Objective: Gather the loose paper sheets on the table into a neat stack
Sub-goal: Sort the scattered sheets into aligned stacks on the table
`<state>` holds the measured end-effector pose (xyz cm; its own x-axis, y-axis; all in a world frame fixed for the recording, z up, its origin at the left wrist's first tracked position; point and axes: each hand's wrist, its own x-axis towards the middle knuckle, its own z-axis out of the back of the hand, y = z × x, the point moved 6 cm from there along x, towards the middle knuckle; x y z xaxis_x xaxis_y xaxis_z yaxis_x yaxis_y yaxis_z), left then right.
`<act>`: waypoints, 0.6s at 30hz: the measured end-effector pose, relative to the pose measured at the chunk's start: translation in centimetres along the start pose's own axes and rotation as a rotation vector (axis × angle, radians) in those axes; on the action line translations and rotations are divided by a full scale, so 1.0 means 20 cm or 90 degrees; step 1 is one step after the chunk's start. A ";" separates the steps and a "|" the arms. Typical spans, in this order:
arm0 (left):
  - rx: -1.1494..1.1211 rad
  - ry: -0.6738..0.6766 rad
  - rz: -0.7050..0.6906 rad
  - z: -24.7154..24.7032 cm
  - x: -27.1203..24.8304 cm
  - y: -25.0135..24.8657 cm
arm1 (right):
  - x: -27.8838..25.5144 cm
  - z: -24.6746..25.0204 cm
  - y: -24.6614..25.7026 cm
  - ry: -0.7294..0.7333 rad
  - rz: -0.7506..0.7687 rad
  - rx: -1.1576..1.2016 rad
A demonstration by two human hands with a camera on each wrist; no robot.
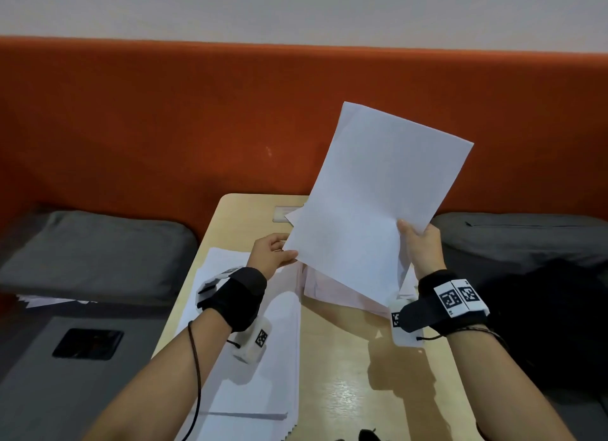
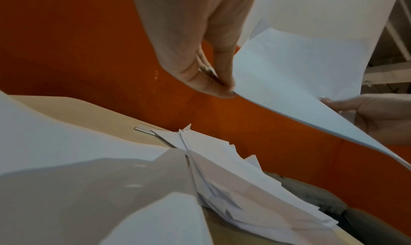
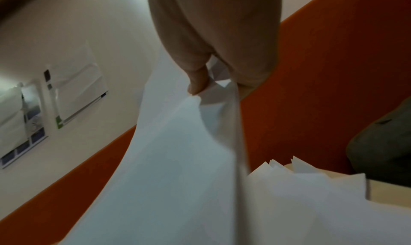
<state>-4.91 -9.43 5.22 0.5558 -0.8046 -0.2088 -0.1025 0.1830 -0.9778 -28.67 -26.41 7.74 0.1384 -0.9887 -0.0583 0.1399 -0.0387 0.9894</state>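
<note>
left hand (image 1: 270, 253) pinches sheet (image 1: 378, 203) | right hand (image 1: 422, 246) grips it (raised above table (image 1: 345, 391))

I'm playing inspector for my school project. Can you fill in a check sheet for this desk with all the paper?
Surface: wooden table, glossy, partly bare.
Job's things: lifted sheets; neat stack at left; messy pile beyond.
Clutter: nothing seen.
Hands: left hand pinches the sheets' left corner; right hand grips their right edge.
Cables: thin black cord along the left forearm.
Surroundings: orange backrest, grey cushions, black bag.
</note>
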 end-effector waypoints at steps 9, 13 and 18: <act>0.012 -0.024 -0.083 -0.09 -0.05 -0.07 | -0.06 0.03 0.02 -0.009 -0.012 0.055; -0.048 0.003 -0.115 -0.09 -0.07 -0.11 | -0.06 0.08 0.00 -0.014 -0.028 0.094; -0.086 0.006 -0.162 -0.08 -0.10 -0.16 | -0.07 0.08 -0.01 -0.008 -0.040 0.116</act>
<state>-6.93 -9.32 8.70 0.5699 -0.8205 0.0435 -0.0704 -0.1015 -0.9923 -30.52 -25.18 7.87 0.1232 -0.9851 -0.1198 -0.0326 -0.1246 0.9917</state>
